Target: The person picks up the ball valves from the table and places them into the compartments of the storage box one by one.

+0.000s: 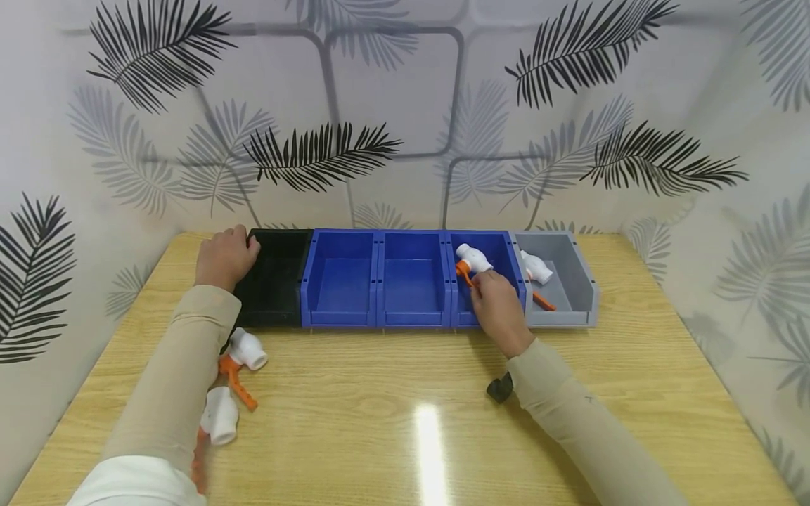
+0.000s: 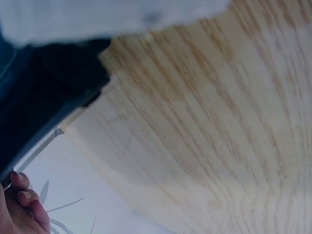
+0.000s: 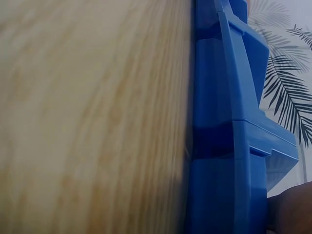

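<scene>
wooden desk (image 1: 354, 393) below, left hand (image 1: 228, 258) grips a black bin (image 1: 273, 284) by its rim; right hand (image 1: 500, 306) pinches a white valve (image 1: 472, 256) in a blue bin (image 1: 498, 246), likely light, stiff, best held round its body.

Looks bright in head view, w/ white glare (image 1: 430, 450) on table (image 1: 354, 393) at 6 o'clock, soft shadow below R sleeve (image 1: 585, 422) approx. 5 o'clock. Appears hazy in L wrist view, w/ pale band (image 2: 112, 19) unfocused at 11 o'clock; rather dim, blurred at 9 o'clock in R.
</scene>
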{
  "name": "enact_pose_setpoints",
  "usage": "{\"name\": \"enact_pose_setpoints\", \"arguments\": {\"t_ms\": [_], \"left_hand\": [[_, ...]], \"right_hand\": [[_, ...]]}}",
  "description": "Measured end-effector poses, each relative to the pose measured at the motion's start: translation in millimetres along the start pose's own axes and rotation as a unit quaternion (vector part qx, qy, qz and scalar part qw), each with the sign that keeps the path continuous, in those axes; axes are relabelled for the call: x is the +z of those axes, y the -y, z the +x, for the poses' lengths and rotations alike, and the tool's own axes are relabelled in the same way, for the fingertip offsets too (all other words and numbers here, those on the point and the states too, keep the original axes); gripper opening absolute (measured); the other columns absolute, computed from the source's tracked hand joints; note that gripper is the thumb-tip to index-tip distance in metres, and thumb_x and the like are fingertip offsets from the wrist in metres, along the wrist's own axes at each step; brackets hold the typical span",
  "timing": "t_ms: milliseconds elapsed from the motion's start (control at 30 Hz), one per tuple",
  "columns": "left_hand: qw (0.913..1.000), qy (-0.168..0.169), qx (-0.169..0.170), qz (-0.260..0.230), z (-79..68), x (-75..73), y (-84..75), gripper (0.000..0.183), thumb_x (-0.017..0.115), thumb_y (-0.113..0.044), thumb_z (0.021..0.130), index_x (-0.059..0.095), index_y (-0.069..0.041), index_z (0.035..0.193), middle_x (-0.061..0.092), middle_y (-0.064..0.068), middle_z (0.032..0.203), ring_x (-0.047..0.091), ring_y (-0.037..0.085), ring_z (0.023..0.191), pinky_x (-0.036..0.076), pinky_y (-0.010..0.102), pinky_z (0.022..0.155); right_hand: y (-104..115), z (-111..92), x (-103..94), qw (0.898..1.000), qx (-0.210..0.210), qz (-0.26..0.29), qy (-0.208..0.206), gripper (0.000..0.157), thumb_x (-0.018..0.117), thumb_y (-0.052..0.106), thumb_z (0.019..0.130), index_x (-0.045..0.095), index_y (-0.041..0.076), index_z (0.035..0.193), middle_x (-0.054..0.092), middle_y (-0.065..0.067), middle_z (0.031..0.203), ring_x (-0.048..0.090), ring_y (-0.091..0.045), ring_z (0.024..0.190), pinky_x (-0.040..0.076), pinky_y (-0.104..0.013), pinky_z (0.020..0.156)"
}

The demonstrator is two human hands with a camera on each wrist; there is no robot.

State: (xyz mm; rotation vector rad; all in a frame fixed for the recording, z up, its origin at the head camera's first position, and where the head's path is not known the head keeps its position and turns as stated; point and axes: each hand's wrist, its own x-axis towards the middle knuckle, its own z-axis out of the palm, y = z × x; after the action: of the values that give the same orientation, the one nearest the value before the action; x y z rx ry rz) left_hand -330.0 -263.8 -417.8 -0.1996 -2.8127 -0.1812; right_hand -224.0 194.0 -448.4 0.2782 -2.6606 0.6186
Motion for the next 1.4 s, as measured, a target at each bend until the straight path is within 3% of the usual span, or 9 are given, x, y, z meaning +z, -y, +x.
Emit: {"name": "enact_pose_setpoints", "arguments": {"t_ms": [667,933,1133,1400], "left_hand": [[1.0,0.005,-0.003,0.003,-0.4,0.5,0.2,0.032,0.037,-0.023,0.094,0.047,0.004,0.079,0.052,0.024,0.072,0.052,0.044,0.063,0.038,0.055,0.058],[0.9999,0.012,-0.005,0.002,-1.3,-3.2,-2.0,0.032,0.038,-0.022,0.095,0.048,0.005,0.081,0.052,0.025,0.073,0.052,0.044,0.064,0.038,0.056,0.059],[1.0,0.007,-0.003,0.0,-2.2,-3.5,-2.3,0.031,0.039,-0.022,0.095,0.047,0.004,0.08,0.052,0.025,0.072,0.052,0.044,0.063,0.038,0.055,0.058],[0.9999,0.011,-0.001,0.004,-2.7,-1.8,-1.2,0.031,0.039,-0.022,0.096,0.047,0.004,0.08,0.051,0.023,0.07,0.051,0.042,0.06,0.037,0.053,0.056]], "right_hand": [[-1.0,4.1,6.3,1.0,0.004,-0.014,0.026,0.005,0.063,-0.001,0.082,0.063,-0.005,0.085,0.059,-0.016,0.077,0.057,-0.03,0.07,0.047,-0.042,0.065],[-0.6,4.7,5.8,0.998,0.038,-0.008,0.052,0.008,0.062,0.001,0.085,0.063,-0.005,0.089,0.061,-0.016,0.083,0.058,-0.029,0.074,0.048,-0.041,0.07],[-1.3,4.5,5.6,0.998,0.032,-0.005,0.048,0.01,0.062,0.0,0.084,0.063,-0.007,0.09,0.062,-0.018,0.086,0.06,-0.031,0.078,0.048,-0.043,0.073],[-2.2,6.4,6.2,0.997,0.047,0.008,0.066,0.006,0.063,0.001,0.084,0.063,-0.005,0.086,0.061,-0.016,0.081,0.058,-0.028,0.072,0.047,-0.042,0.067]]}}
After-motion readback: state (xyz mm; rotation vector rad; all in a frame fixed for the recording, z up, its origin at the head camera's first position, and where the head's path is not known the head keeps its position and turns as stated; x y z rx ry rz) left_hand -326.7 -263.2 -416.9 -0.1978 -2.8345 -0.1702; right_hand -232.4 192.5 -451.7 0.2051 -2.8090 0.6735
